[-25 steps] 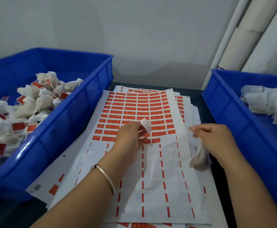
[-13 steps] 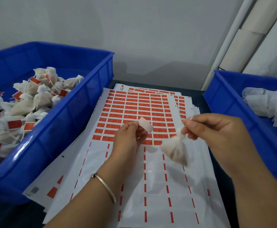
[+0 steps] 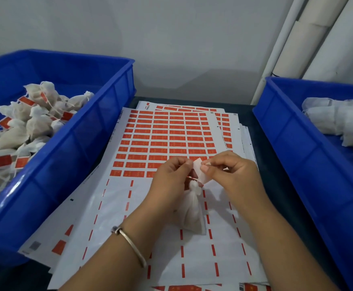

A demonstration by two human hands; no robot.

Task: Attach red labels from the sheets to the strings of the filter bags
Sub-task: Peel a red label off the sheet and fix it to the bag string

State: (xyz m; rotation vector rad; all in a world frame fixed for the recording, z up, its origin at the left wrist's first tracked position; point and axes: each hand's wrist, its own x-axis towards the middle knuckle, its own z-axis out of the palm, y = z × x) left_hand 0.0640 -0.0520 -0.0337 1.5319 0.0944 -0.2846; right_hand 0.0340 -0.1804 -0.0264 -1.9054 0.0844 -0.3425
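The fingers (image 3: 189, 163) of the left hand (image 3: 171, 177) and right hand (image 3: 232, 173) pinch one label (image 3: 200, 172) above the near sheet (image 3: 117, 206), the filter bag (image 3: 192, 211) hanging just below, and the sticky label could fold shut and miss the thin string

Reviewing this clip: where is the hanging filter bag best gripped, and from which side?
Pinch the filter bag at its gathered neck, from above. It hangs upright below both hands, and the neck is its narrowest part; the bulging body below gives fingers a poorer hold.
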